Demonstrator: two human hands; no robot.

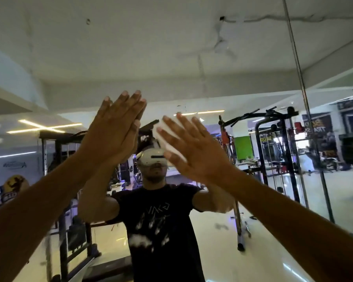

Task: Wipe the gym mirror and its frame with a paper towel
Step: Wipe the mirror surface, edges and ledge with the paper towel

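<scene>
At mirror [59, 58] centre, right hand [192, 147] flat-fingered presses paper towel [167, 137]; left hand [114, 127] flat at 9 o'clock, empty (may smudge glass).

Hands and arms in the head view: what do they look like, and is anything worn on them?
Both hands, left and right, are bare: no gloves, and no rings, watch or bands show. Both forearms are uncovered from wrist to frame edge, so no sleeves reach them. The mirror reflection shows a dark short-sleeved T-shirt with a pale printed design, its sleeves ending above the elbows.
</scene>
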